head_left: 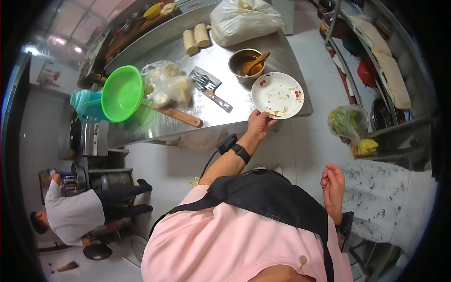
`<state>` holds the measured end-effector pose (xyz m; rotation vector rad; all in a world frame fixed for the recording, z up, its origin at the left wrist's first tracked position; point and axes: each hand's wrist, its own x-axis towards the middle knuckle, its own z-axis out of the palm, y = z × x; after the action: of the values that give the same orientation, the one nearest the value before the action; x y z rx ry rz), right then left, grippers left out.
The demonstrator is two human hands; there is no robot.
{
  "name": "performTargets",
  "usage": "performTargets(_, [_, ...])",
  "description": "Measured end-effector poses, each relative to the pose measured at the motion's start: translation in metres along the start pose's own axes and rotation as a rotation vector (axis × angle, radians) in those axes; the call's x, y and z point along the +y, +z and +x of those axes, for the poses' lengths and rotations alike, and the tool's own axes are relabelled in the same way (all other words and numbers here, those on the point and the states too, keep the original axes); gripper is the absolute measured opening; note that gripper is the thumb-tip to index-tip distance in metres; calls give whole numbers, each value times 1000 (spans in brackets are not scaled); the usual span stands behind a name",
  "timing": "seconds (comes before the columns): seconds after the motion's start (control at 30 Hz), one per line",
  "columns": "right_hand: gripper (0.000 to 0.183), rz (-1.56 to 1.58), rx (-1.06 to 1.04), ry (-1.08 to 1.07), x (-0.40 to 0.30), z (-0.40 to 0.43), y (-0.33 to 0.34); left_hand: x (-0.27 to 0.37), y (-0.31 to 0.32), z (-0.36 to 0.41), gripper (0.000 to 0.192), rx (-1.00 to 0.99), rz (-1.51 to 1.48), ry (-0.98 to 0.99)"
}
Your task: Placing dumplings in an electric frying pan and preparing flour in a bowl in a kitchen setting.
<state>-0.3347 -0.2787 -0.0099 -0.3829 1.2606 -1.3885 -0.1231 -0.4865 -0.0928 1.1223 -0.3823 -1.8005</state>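
Observation:
My left hand [259, 123] grips the near rim of a white plate [276, 92] with a red cherry pattern. Scraps of food lie scattered on the plate, which is over the front right part of the steel table [158, 131]. Just behind it stands a metal pot [243, 75] of brown liquid with a wooden-handled utensil [258, 62] in it. My right hand [333, 187] is at my right side, its fingers loosely curled and nothing visible in it. A cleaver [211, 88] with a wooden handle rests left of the pot.
A green plastic basin [122, 94], clear bags [167, 83] of pale food, another wooden handle [179, 116], two pale cylinders [196, 38] and a large white bag [245, 23] occupy the table. Shelving [373, 67] and a bag of greens [347, 121] are at right. A person [77, 211] works at left.

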Motion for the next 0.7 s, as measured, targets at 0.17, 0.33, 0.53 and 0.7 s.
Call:
performTargets(0.17, [14, -46, -104, 30, 15, 3, -11, -1, -2, -14, 22, 98, 29, 96])
performTargets(0.33, [14, -192, -205, 19, 24, 14, 11, -9, -39, -31, 25, 44, -47, 139])
performTargets(0.53, [15, -429, -497, 100, 22, 29, 121, 54, -127, -108, 16, 120, -67, 196])
performTargets(0.7, [17, -519, -677, 105, 64, 30, 244, 88, -235, -149, 27, 206, -140, 248])
